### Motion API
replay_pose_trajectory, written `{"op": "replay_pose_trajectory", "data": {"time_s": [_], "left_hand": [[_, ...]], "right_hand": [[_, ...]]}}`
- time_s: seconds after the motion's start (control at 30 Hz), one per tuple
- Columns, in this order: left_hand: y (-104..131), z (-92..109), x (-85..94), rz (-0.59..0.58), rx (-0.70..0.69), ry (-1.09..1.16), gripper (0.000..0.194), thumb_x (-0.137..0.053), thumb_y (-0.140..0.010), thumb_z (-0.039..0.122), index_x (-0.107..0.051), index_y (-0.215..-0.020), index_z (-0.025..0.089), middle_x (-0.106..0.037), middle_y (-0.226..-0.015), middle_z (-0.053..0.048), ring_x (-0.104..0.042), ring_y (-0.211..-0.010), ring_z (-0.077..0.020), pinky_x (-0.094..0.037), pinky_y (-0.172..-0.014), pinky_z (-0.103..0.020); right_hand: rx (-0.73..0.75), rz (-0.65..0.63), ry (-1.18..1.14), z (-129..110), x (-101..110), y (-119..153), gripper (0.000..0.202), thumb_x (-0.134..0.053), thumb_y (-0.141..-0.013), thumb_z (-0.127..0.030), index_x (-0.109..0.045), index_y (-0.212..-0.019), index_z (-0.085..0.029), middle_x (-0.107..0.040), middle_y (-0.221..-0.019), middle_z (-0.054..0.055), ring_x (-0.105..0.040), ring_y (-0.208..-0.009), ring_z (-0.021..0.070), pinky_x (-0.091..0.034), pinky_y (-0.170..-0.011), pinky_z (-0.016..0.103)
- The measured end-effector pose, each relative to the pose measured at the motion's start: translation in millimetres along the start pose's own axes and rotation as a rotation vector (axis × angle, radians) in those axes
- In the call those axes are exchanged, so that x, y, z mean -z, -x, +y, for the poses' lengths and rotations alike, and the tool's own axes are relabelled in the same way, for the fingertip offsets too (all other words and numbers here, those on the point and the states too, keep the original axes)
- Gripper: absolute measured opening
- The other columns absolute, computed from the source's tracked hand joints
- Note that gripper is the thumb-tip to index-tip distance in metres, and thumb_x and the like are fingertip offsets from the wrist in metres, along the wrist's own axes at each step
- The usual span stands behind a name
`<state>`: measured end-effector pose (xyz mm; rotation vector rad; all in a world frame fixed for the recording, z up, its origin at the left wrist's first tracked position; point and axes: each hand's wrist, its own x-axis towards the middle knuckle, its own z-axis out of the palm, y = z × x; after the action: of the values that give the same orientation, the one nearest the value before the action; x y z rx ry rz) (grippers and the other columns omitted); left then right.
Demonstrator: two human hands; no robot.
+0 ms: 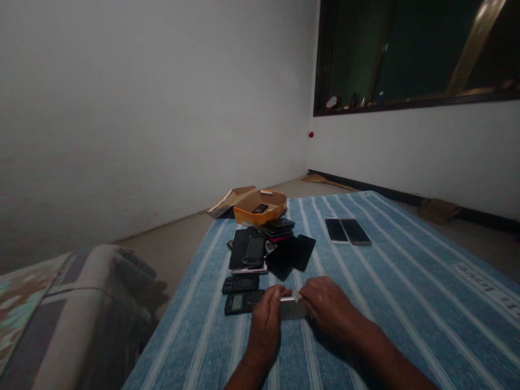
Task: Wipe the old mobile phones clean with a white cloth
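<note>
A grey smartphone [293,310] lies between my two hands above the striped cloth. My left hand [266,320] is closed around its left end, while my right hand [325,303] grips the right end. A small whitish scrap [298,296], perhaps tissue or cloth, shows at the right fingertips on the phone's upper edge. Just left of my left hand is a black keypad phone [238,303], with a second keypad phone [240,283] behind it. Farther back lies a heap of dark phones [255,249], some stacked and overlapping.
An open orange box [254,216] with a small phone inside stands at the far end of the blue striped cloth [406,303]. Two smartphones [345,231] lie side by side at the right. A covered piece of furniture [97,303] stands at the left.
</note>
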<state>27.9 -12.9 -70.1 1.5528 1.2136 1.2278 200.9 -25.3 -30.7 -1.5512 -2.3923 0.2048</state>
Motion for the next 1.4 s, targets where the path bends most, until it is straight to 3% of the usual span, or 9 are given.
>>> {"op": "replay_pose_trajectory", "data": {"time_s": [0.1, 0.27, 0.5, 0.7, 1.03, 1.4], "left_hand": [[0.2, 0.7, -0.2, 0.011, 0.0, -0.013, 0.04, -0.042, -0.092, 0.048, -0.067, -0.093, 0.017, -0.074, -0.095, -0.01, -0.067, -0.091, -0.0267, -0.051, -0.084, -0.037], [-1.5, 2.7, 1.1, 0.027, -0.013, -0.026, 0.042, -0.044, -0.089, 0.049, -0.068, -0.093, 0.016, -0.074, -0.095, -0.011, -0.068, -0.092, -0.0272, -0.052, -0.086, -0.037], [-0.7, 0.9, 1.2, 0.014, -0.019, -0.048, 0.04, -0.045, -0.089, 0.047, -0.069, -0.093, 0.015, -0.075, -0.096, -0.011, -0.069, -0.093, -0.0269, -0.052, -0.087, -0.038], [0.0, -0.2, -0.5, -0.017, -0.014, -0.017, 0.042, -0.043, -0.091, 0.048, -0.068, -0.096, 0.015, -0.075, -0.096, -0.012, -0.069, -0.092, -0.0272, -0.052, -0.085, -0.038], [2.7, -5.9, -1.8, -0.059, -0.014, -0.009, 0.04, -0.041, -0.095, 0.049, -0.065, -0.099, 0.017, -0.075, -0.101, -0.012, -0.068, -0.097, -0.0275, -0.05, -0.09, -0.039], [1.6, -1.8, -3.2, -0.066, -0.019, -0.005, 0.039, -0.042, -0.094, 0.047, -0.067, -0.097, 0.017, -0.075, -0.097, -0.01, -0.069, -0.094, -0.0262, -0.051, -0.087, -0.036]], "right_hand": [[0.027, 0.01, -0.009, -10.7, -4.1, -5.4, 0.017, -0.05, -0.095, -0.015, -0.067, -0.096, -0.017, -0.065, -0.09, 0.007, -0.057, -0.086, 0.0204, -0.034, -0.077, 0.031], [0.117, 0.137, 0.023, -24.6, -27.8, -15.8, 0.016, -0.051, -0.092, -0.009, -0.064, -0.099, -0.015, -0.065, -0.091, 0.007, -0.055, -0.084, 0.0205, -0.033, -0.079, 0.032], [0.164, 0.232, 0.005, -13.9, -32.8, -9.2, 0.012, -0.055, -0.091, -0.009, -0.063, -0.094, -0.018, -0.062, -0.082, 0.004, -0.051, -0.078, 0.0197, -0.031, -0.078, 0.034], [0.154, 0.188, -0.027, 7.0, -19.1, 3.9, 0.011, -0.053, -0.093, -0.015, -0.063, -0.092, -0.019, -0.061, -0.082, 0.003, -0.052, -0.079, 0.0186, -0.03, -0.088, 0.037], [0.094, 0.073, -0.063, 26.0, 0.7, 19.7, 0.015, -0.052, -0.094, -0.016, -0.064, -0.084, -0.017, -0.063, -0.081, 0.004, -0.054, -0.076, 0.018, -0.034, -0.075, 0.031], [0.07, 0.078, -0.06, 21.7, -7.9, 16.4, 0.016, -0.05, -0.096, -0.018, -0.063, -0.087, -0.018, -0.061, -0.083, 0.004, -0.054, -0.079, 0.0177, -0.034, -0.074, 0.03]]}}
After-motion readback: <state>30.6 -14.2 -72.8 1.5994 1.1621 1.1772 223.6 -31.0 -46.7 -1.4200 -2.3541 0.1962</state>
